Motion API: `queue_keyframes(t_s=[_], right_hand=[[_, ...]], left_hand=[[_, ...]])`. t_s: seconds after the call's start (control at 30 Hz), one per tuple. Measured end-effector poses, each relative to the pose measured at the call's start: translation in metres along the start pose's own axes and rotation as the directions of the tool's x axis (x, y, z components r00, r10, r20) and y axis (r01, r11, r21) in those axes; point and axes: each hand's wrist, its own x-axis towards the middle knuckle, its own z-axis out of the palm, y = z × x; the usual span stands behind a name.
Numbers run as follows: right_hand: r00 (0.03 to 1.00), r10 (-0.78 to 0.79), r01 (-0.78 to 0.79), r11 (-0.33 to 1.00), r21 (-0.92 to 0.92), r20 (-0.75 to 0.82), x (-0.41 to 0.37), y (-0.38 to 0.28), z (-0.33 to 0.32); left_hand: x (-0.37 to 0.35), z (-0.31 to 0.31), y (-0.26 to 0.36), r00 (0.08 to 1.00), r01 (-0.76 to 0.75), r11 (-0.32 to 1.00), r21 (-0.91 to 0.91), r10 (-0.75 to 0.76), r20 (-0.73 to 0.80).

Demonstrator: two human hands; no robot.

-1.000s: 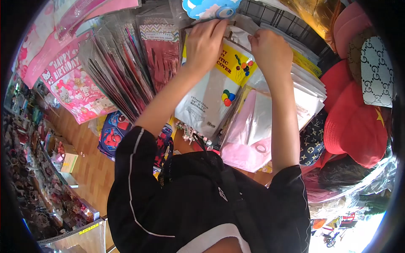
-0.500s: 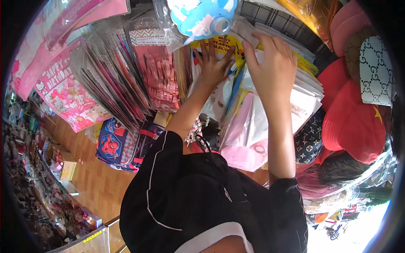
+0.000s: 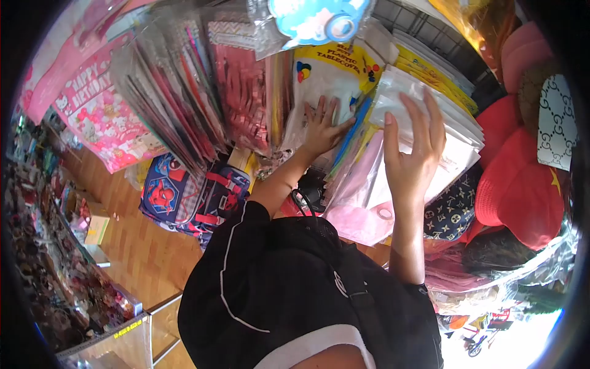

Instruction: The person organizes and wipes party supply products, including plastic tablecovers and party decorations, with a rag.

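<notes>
Spread fingers of my left hand [image 3: 324,128] rest on the lower part of a clear packet labelled plastic tablecover [image 3: 335,64], which has a yellow top. My right hand [image 3: 418,150] is open, its fingers apart, over a stack of white plastic packets [image 3: 458,123]; whether it touches them I cannot tell. Thin blue and yellow packets [image 3: 351,138] stand between the two hands. Below the white stack, pink packets [image 3: 362,212] hang down. A packaged blue cloud-shaped item [image 3: 319,23] hangs above the tablecover packet.
Rows of thin packets [image 3: 172,92] and a pink birthday packet [image 3: 107,117] hang on the left. A blue backpack [image 3: 184,194] sits beneath them. Red caps [image 3: 516,184] and a patterned cap [image 3: 455,209] are at the right. Crowded shelves [image 3: 61,264] stand at the lower left.
My left hand has slid down the tablecover packet, uncovering its label. My right hand has moved down and right, away from the packet's top edge. The view has shifted slightly.
</notes>
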Motion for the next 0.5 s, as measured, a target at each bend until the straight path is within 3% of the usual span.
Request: queue_keyframes(t_s=[0.07,0.13,0.3,0.4,0.47,0.5], right_hand=[[0.999,0.034,-0.033,0.999,0.035,-0.032,-0.002,-0.002,-0.001],[0.998,0.017,-0.013,0.998,0.053,-0.064,-0.005,-0.006,-0.001],[0.992,-0.025,0.036,0.995,0.09,-0.126,-0.023,-0.012,-0.009],[0.985,-0.062,0.084,0.988,0.133,-0.158,-0.039,-0.014,-0.018],[0.981,-0.101,0.128,0.978,0.164,-0.165,-0.053,-0.013,-0.023],[0.982,-0.102,0.131,0.974,0.184,-0.158,-0.06,-0.013,-0.024]], left_hand=[[-0.01,0.001,0.001,0.997,0.031,0.997,-0.07,-0.027,0.069],[-0.009,0.007,0.001,0.952,0.077,0.992,0.098,-0.103,0.29],[-0.006,0.004,0.008,0.968,0.046,0.965,0.259,-0.108,0.228],[-0.019,-0.018,0.018,0.962,0.094,0.986,0.135,-0.125,0.241],[-0.06,-0.037,0.015,0.86,0.098,0.994,0.054,-0.112,0.498],[-0.091,-0.045,0.014,0.682,0.258,0.964,0.057,-0.223,0.697]])
